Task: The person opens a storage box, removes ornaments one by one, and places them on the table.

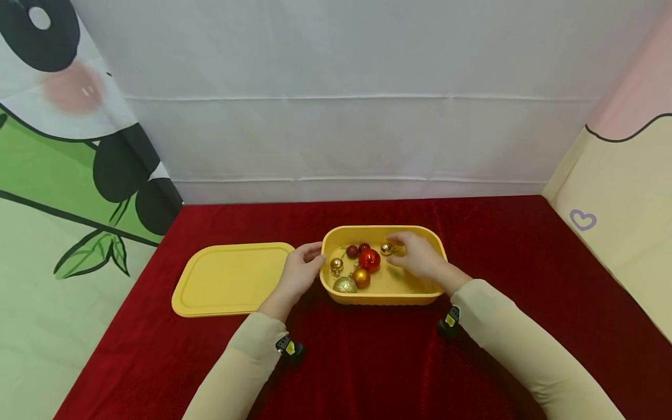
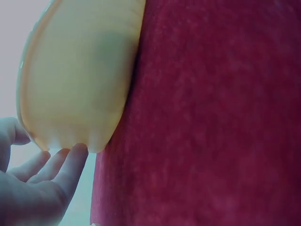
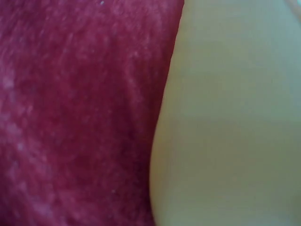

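A yellow rectangular box (image 1: 383,298) holds several Christmas baubles. My left hand (image 1: 300,273) is at its left end; the left wrist view shows relaxed fingers (image 2: 70,165) touching the outer wall and the thumb up by the rim. Inside the box, my right hand (image 1: 418,255) pinches a small shiny gold bauble (image 1: 386,249) between thumb and fingers. Left of it lie a bright red bauble (image 1: 370,260), two dark red ones (image 1: 352,251), an orange-gold one (image 1: 361,277), a glittery gold one (image 1: 345,284) and a small gold one (image 1: 336,264). The right wrist view shows only the box wall (image 3: 230,122) and cloth.
A flat yellow lid (image 1: 231,280) lies left of the box, partly behind my left hand. Dark red velvet cloth (image 1: 367,361) covers the table. Pale hanging fabric (image 1: 341,140) stands behind its far edge, with printed fabric at both sides.
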The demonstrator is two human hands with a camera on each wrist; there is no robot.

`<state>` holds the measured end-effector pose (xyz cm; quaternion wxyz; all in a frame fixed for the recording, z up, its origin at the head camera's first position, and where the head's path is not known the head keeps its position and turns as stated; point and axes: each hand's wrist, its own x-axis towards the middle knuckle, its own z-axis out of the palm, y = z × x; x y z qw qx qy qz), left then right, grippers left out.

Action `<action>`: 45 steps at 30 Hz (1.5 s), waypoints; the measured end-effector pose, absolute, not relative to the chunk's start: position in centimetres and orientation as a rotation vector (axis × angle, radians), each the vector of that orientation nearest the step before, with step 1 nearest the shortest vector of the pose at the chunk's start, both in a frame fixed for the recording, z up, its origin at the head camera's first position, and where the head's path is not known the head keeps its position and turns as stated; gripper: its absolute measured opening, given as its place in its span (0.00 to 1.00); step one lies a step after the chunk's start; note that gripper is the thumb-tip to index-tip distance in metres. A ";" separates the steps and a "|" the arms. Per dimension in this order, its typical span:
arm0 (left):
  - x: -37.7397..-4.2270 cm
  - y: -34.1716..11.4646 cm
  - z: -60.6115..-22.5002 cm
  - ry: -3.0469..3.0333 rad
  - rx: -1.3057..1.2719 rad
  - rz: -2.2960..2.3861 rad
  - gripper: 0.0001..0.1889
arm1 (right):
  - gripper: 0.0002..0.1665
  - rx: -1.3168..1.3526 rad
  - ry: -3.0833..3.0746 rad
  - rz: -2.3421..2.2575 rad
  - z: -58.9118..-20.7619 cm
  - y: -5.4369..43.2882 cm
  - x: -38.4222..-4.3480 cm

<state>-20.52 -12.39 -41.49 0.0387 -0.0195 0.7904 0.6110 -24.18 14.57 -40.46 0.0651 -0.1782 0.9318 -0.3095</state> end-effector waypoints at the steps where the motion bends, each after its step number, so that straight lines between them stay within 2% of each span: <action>1: -20.5 -12.4 -41.5 2.418 -0.072 1.882 0.20 | 0.31 -0.548 2.812 -0.927 -40.6 14.6 -24.2; 13: -20.1 -12.1 -41.6 2.399 -0.176 1.930 0.19 | 0.26 -0.694 2.860 -0.827 -41.2 14.4 -24.5; 22: -20.2 -12.2 -41.8 2.334 -0.176 2.002 0.19 | 0.21 -0.573 2.794 -0.869 -41.1 14.2 -24.8; 33: -20.1 -12.3 -42.0 2.305 -0.194 2.004 0.18 | 0.20 -0.508 2.784 -0.918 -41.1 14.3 -24.8; 45: -20.2 -12.5 -42.5 2.241 -0.183 2.037 0.18 | 0.20 -0.456 2.707 -1.175 -41.0 14.6 -24.4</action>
